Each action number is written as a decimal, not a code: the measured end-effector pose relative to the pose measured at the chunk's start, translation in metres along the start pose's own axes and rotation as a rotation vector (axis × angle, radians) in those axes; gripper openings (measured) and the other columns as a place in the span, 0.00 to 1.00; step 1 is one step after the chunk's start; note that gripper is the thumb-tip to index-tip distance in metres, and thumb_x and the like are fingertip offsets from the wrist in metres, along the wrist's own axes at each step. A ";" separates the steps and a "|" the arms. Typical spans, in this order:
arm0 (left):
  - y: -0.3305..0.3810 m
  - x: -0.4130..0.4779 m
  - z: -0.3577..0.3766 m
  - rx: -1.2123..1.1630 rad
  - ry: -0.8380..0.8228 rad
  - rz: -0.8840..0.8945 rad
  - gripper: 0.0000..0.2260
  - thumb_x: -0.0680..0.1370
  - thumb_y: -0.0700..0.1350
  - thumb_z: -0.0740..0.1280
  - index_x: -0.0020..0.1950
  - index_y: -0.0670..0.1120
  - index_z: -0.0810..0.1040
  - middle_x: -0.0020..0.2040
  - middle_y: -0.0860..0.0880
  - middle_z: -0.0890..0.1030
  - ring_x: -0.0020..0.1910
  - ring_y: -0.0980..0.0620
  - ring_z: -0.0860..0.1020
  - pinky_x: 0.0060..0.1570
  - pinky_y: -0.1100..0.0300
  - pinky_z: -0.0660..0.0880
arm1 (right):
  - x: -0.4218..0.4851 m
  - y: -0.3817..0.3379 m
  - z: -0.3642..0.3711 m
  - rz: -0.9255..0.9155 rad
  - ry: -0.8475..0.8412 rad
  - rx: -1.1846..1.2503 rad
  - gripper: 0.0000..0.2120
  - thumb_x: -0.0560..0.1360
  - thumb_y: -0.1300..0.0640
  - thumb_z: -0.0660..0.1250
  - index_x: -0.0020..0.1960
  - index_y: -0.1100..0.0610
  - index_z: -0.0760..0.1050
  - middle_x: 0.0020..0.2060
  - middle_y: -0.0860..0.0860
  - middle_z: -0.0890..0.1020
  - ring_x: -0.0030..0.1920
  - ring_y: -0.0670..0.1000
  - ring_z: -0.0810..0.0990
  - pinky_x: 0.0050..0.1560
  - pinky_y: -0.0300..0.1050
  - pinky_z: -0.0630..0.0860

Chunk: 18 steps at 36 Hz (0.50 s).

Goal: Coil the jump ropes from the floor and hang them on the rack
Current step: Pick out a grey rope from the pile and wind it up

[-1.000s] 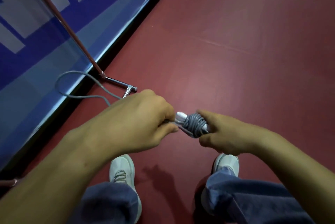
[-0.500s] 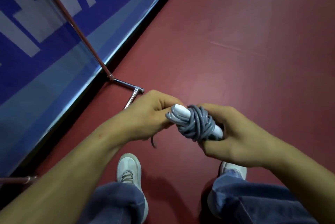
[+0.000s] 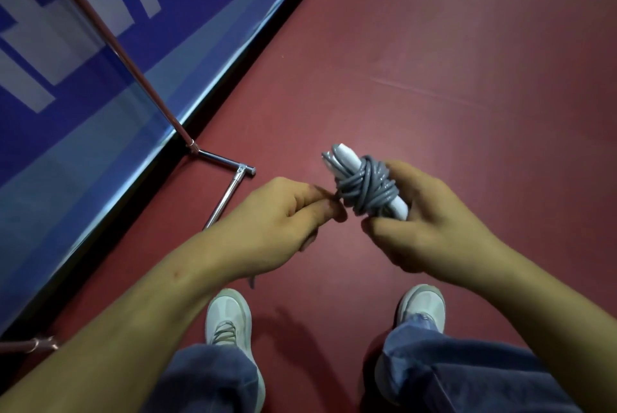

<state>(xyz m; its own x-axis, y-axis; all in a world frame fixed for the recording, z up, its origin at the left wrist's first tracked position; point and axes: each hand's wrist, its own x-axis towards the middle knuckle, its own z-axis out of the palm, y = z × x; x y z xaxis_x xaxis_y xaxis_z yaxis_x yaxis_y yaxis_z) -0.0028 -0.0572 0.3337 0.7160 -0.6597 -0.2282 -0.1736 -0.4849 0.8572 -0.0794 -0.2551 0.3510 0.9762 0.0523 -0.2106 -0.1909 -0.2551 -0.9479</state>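
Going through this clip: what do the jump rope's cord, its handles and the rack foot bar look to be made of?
Cord: grey, smooth and slightly glossy, wound in tight rounded turns; probably PVC or rubber-coated.
Handles: white, smooth, faint sheen; probably plastic.
Rack foot bar: bright, mirror-like tube with sharp highlights; metal, probably chromed steel.

What you're wearing, seen from above:
Blue denim jeans (image 3: 213,379), loose, cuffs bunched over your shoes; left trainer (image 3: 228,315) off-white mesh with grey laces, right trainer (image 3: 424,304) matches, toe only visible. Forearms, left hand (image 3: 283,222) and right hand (image 3: 430,225) bare.
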 end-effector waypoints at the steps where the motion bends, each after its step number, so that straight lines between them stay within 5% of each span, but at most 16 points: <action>1: 0.000 0.000 0.001 0.059 0.017 0.002 0.10 0.83 0.50 0.63 0.47 0.55 0.84 0.28 0.49 0.76 0.27 0.55 0.71 0.31 0.61 0.69 | 0.002 0.003 -0.001 0.007 0.011 -0.031 0.31 0.73 0.72 0.66 0.67 0.44 0.72 0.28 0.49 0.75 0.24 0.49 0.70 0.25 0.42 0.69; 3: -0.001 -0.001 0.001 0.229 0.047 0.010 0.09 0.83 0.50 0.63 0.49 0.52 0.83 0.30 0.46 0.78 0.27 0.53 0.71 0.32 0.59 0.69 | 0.006 0.010 -0.001 -0.004 0.029 -0.175 0.35 0.72 0.70 0.66 0.69 0.37 0.67 0.29 0.46 0.78 0.25 0.47 0.70 0.27 0.40 0.69; 7: -0.003 -0.009 -0.004 0.495 0.063 0.036 0.14 0.81 0.51 0.63 0.42 0.44 0.77 0.30 0.45 0.75 0.32 0.47 0.72 0.35 0.49 0.71 | 0.013 0.021 -0.007 0.029 0.119 -0.450 0.29 0.71 0.64 0.68 0.63 0.38 0.69 0.33 0.42 0.78 0.28 0.44 0.72 0.30 0.36 0.69; 18: 0.002 -0.018 -0.011 0.778 0.165 0.361 0.14 0.79 0.54 0.58 0.40 0.48 0.77 0.32 0.51 0.75 0.34 0.45 0.77 0.33 0.50 0.75 | 0.014 0.026 -0.005 0.082 -0.137 -0.647 0.25 0.71 0.61 0.68 0.62 0.40 0.69 0.38 0.43 0.78 0.33 0.43 0.74 0.36 0.40 0.72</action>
<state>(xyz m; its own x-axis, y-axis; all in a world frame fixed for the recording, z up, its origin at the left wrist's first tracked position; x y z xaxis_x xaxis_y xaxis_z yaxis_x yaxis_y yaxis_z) -0.0082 -0.0399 0.3449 0.6064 -0.7864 0.1180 -0.7781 -0.5562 0.2919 -0.0700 -0.2657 0.3249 0.9310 0.1193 -0.3449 -0.1219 -0.7892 -0.6019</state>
